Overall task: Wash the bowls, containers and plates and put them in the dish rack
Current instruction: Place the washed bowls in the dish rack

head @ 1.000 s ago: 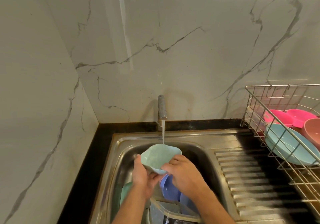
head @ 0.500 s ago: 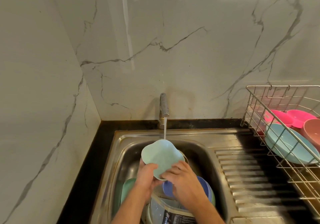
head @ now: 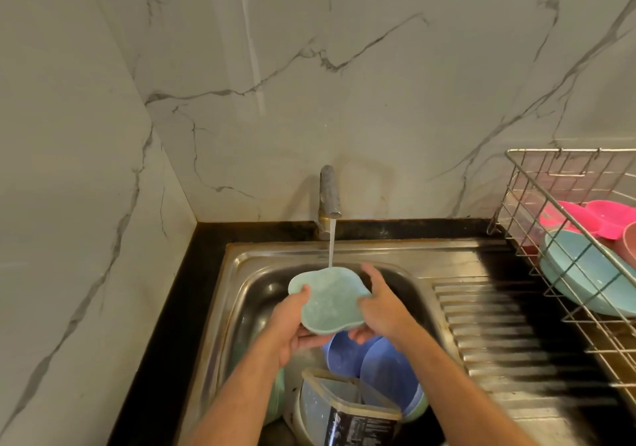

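Both hands hold a small teal wavy-rimmed bowl [head: 329,299] over the sink basin [head: 256,294], open side up and tipped toward the camera. Left hand [head: 292,325] grips its left edge: thumb hooked over the rim, fingers curled underneath. Right hand [head: 380,304] grips the right edge, thumb on the rim, fingers under the base; index finger sticks up past the far rim.

Directly above the held bowl, the tap [head: 328,192] runs; the water stream [head: 331,244] lands on the bowl's far rim.

Just below the grip, in the basin: blue bowls [head: 371,359] stacked and tilted, a clear lidded container [head: 339,407] with a dark label nearer the camera, a green dish [head: 277,394] partly hidden under the left forearm.

Well to the right of the grip, past the ribbed drainboard [head: 509,335], the wire dish rack [head: 564,225] holds a light blue bowl [head: 581,270] and pink dishes [head: 602,218].
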